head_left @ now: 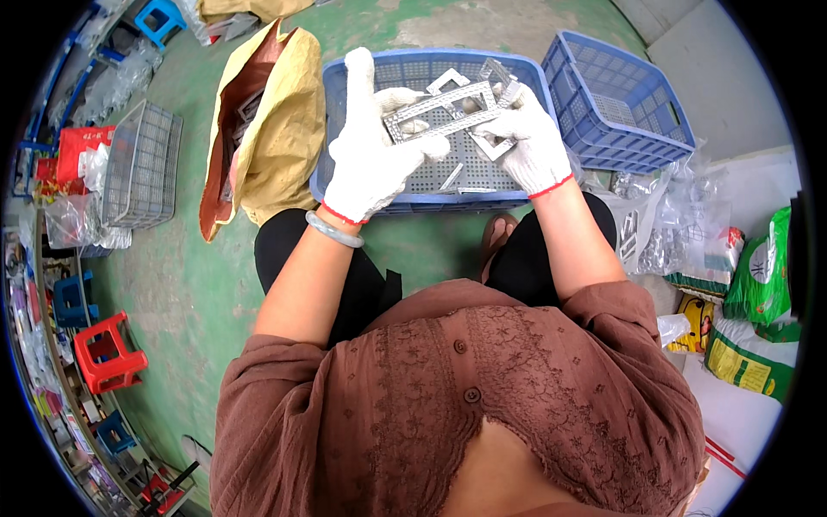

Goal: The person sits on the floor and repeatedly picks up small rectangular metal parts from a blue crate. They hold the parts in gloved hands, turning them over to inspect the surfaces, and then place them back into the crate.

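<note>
Both of my hands wear white knit gloves with red cuffs, above a shallow blue plastic basket (pixel 435 199). My left hand (pixel 366 155) is closed on the left end of a silvery rectangular metal frame (pixel 457 123), one finger pointing up and away. The frame's right end meets my right hand (pixel 527 142), whose fingers are closed around it and other metal frames. One smaller frame (pixel 493 148) hangs below the right fingers; another shows behind the big one. How many pieces the right hand grips is hidden. Thin metal strips (pixel 451 177) lie on the basket's mesh bottom.
A yellow woven sack (pixel 289 129) with metal pieces inside stands open left of the basket. At the right is a deeper blue crate (pixel 616 138), with clear bags of metal parts (pixel 668 228) nearby. A grey crate (pixel 142 164) and red stool (pixel 110 351) stand farther left.
</note>
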A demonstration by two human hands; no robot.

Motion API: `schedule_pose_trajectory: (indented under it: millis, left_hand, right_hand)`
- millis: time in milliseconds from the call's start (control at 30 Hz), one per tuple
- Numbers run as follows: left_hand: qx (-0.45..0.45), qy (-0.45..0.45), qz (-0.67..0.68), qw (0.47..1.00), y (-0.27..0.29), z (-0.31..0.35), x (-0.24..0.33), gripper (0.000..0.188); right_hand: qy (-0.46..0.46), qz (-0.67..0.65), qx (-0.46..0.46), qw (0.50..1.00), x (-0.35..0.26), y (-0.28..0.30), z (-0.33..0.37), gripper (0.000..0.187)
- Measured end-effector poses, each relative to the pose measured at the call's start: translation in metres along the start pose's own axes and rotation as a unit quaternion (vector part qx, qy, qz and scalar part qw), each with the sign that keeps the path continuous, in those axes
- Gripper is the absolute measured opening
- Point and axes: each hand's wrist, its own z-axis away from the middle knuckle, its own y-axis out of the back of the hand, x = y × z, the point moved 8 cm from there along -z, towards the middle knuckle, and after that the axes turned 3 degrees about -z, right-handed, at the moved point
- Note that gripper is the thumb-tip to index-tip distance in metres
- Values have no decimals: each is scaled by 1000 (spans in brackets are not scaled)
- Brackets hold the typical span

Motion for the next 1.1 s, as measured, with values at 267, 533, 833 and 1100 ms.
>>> schedule_pose_trajectory:
  millis: [267,533,833,1100]
  left_hand:
    - [8,-16,14,1000,-1,2,14,118]
    - [3,-16,48,999,0,1,12,109]
    - [-11,-44,56,997,0,2,7,102]
    - [-19,-95,71,993,2,4,7,93]
  right_hand:
    - [5,5,13,1000,6,2,-3,39]
    - [14,17,33,999,8,0,-3,40]
    - [20,2,7,1000,10,5,-5,35]
    - [26,-24,-24,999,13,8,-8,36]
